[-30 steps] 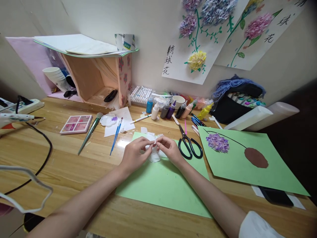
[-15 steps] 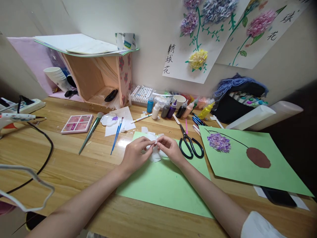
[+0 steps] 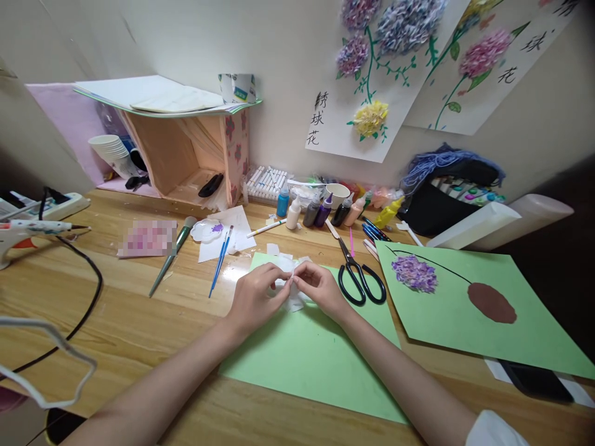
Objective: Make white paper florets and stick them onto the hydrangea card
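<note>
Wood-grained surface [image 3: 139,334] is seen stretching to a pale wall [image 3: 279,43], with a green sheet [image 3: 316,371] laid at its near middle. Over the far part of that sheet, the left hand [image 3: 255,298] and the right hand [image 3: 323,288] are brought together, thumbs and fingertips closed. A small white scrap [image 3: 292,273] appears to be pinched between them, though it is mostly hidden by the fingers. Beneath them, thin white pieces [image 3: 294,304] are loosely spread on the sheet.

For such fine work, a light pinch seems best: the scrap should be steadied by one hand and shaped by the other, as it could be torn by a hard pull. The loose pieces are best left undisturbed.

At the sheet's far right corner, scissors [image 3: 352,262] are laid, and farther back bottles [image 3: 321,213] are lined up.

Compared with half a second ago, much the same pinch is held; everything is seen slightly lower in view, and the pink box [image 3: 149,240], left, is now pixelated.
</note>
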Motion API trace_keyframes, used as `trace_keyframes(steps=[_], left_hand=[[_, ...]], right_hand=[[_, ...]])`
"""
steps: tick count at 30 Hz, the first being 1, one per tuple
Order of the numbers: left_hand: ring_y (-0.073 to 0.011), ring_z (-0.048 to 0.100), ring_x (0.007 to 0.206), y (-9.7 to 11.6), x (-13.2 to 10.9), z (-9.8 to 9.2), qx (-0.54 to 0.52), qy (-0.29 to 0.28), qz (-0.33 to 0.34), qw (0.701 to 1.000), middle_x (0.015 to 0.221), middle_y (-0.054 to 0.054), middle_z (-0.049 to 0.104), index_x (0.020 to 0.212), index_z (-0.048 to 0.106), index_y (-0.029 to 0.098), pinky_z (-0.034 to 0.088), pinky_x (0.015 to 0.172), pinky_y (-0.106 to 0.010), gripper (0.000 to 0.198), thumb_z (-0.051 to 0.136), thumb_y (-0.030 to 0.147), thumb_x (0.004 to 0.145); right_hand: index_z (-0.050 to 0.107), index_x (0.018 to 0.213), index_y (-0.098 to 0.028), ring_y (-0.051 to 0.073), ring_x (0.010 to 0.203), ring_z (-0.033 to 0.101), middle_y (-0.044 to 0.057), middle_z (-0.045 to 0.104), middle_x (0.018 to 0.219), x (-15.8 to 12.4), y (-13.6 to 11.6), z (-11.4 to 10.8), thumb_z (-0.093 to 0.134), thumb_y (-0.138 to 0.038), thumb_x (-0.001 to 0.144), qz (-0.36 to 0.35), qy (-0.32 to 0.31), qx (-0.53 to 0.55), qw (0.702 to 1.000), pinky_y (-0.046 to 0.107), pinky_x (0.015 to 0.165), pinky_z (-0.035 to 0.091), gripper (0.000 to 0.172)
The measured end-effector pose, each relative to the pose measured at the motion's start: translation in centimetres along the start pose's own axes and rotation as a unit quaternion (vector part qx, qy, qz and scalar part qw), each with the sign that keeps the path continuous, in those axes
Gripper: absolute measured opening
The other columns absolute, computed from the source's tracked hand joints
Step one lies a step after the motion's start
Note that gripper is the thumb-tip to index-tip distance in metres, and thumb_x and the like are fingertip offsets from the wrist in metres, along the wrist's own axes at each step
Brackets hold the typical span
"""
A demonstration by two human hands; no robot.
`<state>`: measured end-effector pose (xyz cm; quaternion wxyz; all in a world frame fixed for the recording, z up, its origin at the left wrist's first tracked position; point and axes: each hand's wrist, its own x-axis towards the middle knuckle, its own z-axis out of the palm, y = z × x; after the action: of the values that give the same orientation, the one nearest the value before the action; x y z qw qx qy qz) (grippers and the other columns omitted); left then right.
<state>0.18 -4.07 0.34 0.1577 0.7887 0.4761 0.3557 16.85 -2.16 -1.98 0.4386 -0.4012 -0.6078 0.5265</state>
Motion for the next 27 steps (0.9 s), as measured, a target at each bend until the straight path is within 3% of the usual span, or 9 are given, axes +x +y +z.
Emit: trace_keyframes(steps=[5, 14, 20, 27], left_hand=[[-0.0113, 0.054, 0.065, 0.11, 0.03, -0.05, -0.001, 0.003, -0.004, 1.0, 0.074, -0.002, 0.064, 0.081, 0.066, 0.019, 0.039, 0.057, -0.022, 0.015, 0.051, 0.024, 0.083], [-0.0101, 0.053, 0.058, -0.07, 0.27, 0.26, -0.118, -0.02, -0.096, 0.988, 0.072, -0.001, 0.066, 0.077, 0.067, 0.019, 0.042, 0.054, -0.022, 0.014, 0.055, 0.024, 0.08], [-0.0108, 0.054, 0.059, 0.19, 0.22, 0.17, -0.103, -0.018, -0.065, 0.992, 0.073, -0.001, 0.067, 0.083, 0.068, 0.02, 0.043, 0.057, -0.022, 0.014, 0.056, 0.026, 0.079], [-0.0101, 0.054, 0.058, 0.04, 0.2, 0.13, -0.086, -0.01, -0.066, 0.994, 0.069, 0.001, 0.066, 0.075, 0.067, 0.02, 0.04, 0.052, -0.021, 0.012, 0.056, 0.022, 0.079]], right_hand=[[0.058, 0.074, -0.018, 0.014, 0.069, 0.055, 0.001, 0.058, 0.072, -0.11, -0.02, 0.03, 0.062, -0.035, 0.078, -0.004, -0.009, -0.002, 1.0, 0.027, 0.064, 0.044, 0.017], [0.056, 0.072, -0.018, 0.014, 0.067, 0.053, 0.001, 0.056, 0.07, -0.1, -0.16, 0.02, 0.062, -0.036, 0.077, -0.003, -0.017, 0.004, 1.0, 0.027, 0.063, 0.042, 0.019], [0.055, 0.071, -0.018, 0.014, 0.066, 0.053, 0.0, 0.056, 0.069, -0.1, -0.12, 0.02, 0.062, -0.037, 0.077, -0.008, -0.004, -0.003, 1.0, 0.026, 0.062, 0.042, 0.021], [0.056, 0.071, -0.018, 0.014, 0.066, 0.052, 0.001, 0.055, 0.069, -0.33, -0.22, 0.19, 0.059, -0.033, 0.08, -0.019, -0.01, -0.042, 0.999, 0.026, 0.062, 0.041, 0.017]])
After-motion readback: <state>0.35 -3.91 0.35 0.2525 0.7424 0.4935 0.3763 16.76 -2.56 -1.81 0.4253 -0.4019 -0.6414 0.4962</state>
